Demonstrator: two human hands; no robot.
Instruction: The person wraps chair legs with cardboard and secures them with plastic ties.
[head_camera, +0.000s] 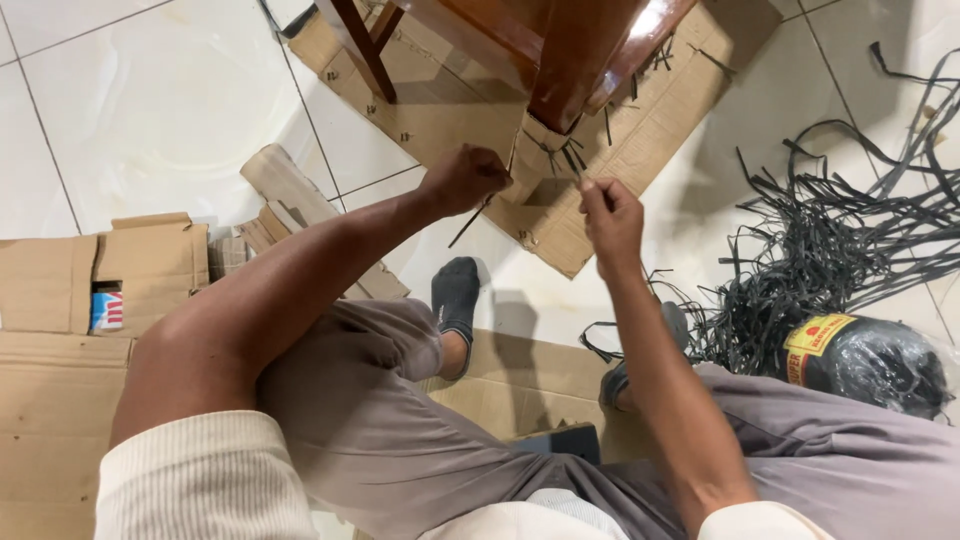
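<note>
Nearest the camera: cream ribbed sleeves pushed up past both elbows, grey trousers (400, 430) over bent knees, a dark sock (456, 295) planted on the white tiled floor (150, 110). Seated low, both forearms stretched forward toward a wooden chair leg (570, 70).

Left hand (462, 178): closed into a fist, knuckles up, wrist bent slightly inward, clamped on a thin dark strip (478, 215) slanting down from the fist toward the floor. Just short of the leg's foot, over the near edge of a flattened cardboard sheet (450, 100).

Right hand (610, 215): raised a little, fingers curled and pinched together at the tips, apparently nipping another fine strip; too thin to tell for certain. Just beside the leg's foot, at the cardboard sheet's near corner, with short dark strip ends (560, 155) fanned out around the leg's base.

Along the right edge of the floor: a loose tangle of black strips (840, 240), and below it a black wrapped roll with a yellow and red label (870, 360). Toward the left edge: a brown cardboard box (90, 290), flaps open, and a folded cardboard scrap (290, 190) near the left forearm.
</note>
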